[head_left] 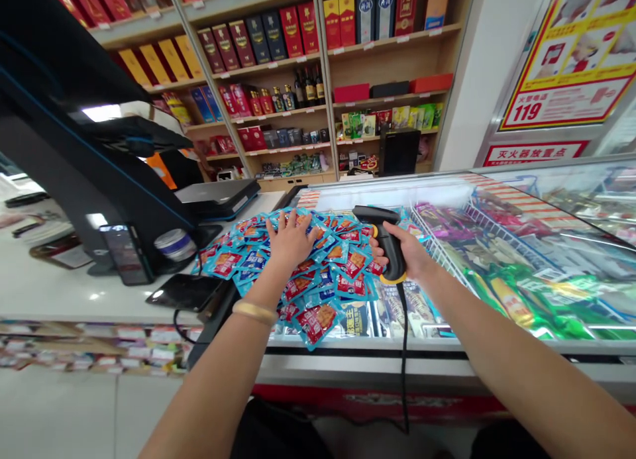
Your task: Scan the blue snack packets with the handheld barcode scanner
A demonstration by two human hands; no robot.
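Note:
A heap of small blue and red snack packets lies spread over the glass lid of a chest freezer. My left hand rests flat on the heap with its fingers spread; a gold bangle sits on that wrist. My right hand is closed round the grip of a black and yellow barcode scanner. The scanner's head points left over the packets, and its black cable hangs down over the freezer's front edge.
A black checkout terminal stands on the white counter at left, with a phone leaning against it and a dark pad in front. Shelves of boxed goods and bottles fill the back wall. Frozen goods show under the glass at right.

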